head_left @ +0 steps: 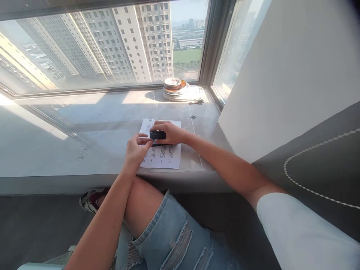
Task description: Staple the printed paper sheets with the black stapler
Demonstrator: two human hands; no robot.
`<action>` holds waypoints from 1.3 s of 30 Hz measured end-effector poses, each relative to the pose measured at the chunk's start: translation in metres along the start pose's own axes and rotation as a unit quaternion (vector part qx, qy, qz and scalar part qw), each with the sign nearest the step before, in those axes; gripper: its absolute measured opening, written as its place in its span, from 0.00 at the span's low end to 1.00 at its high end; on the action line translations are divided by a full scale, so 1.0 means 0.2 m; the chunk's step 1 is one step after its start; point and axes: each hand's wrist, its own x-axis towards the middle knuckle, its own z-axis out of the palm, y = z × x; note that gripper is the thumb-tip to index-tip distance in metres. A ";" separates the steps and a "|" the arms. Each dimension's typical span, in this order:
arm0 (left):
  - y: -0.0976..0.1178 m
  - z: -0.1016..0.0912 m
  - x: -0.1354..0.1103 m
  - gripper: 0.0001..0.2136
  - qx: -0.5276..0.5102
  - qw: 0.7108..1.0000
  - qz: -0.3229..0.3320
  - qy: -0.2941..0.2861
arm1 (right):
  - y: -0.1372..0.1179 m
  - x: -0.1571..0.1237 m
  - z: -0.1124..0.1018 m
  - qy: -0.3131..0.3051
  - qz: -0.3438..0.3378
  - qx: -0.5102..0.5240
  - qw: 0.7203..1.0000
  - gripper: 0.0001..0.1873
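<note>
A black stapler (158, 134) lies over printed sheets of paper (160, 159) on the window ledge. My right hand (172, 133) is wrapped round the stapler from the right. At its left end, my left hand (138, 147) has thumb and fingertips drawn together, touching or very close to the stapler. A small shiny bit shows beside those fingertips, too small to make out. The stapler's underside and part of the print are covered by my hands.
A stack of plates (176, 90) stands at the back by the window, with a small dark tangle (197, 101) beside it. Short dark strips (193, 117) lie right of the paper. Tiny dark bits (82, 155) are scattered at left. A white wall (292, 75) bounds the right.
</note>
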 end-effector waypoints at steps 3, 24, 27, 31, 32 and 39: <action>0.00 -0.04 0.00 0.12 0.115 0.990 0.063 0.058 | -0.04 0.01 0.00 -0.024 0.022 0.023 0.999 0.22; 0.07 -0.05 -0.14 0.12 0.036 0.956 0.289 0.037 | -0.05 -0.38 -0.34 0.150 0.335 -0.049 0.929 0.29; 0.07 -0.05 -0.15 0.12 0.024 0.955 0.295 0.036 | 0.09 -0.39 -0.30 0.180 0.390 -0.188 0.883 0.30; 0.07 -0.05 -0.17 0.12 0.014 0.946 0.323 0.021 | 0.23 -0.34 -0.21 0.002 0.467 -0.295 0.833 0.35; 0.07 -0.05 -0.17 0.12 0.014 0.944 0.329 0.014 | 0.25 -0.31 -0.19 -0.034 0.479 -0.310 0.821 0.36; 0.06 -0.08 -0.24 0.13 0.095 0.869 0.479 -0.076 | 0.32 0.03 0.00 -0.119 0.439 -0.323 0.830 0.36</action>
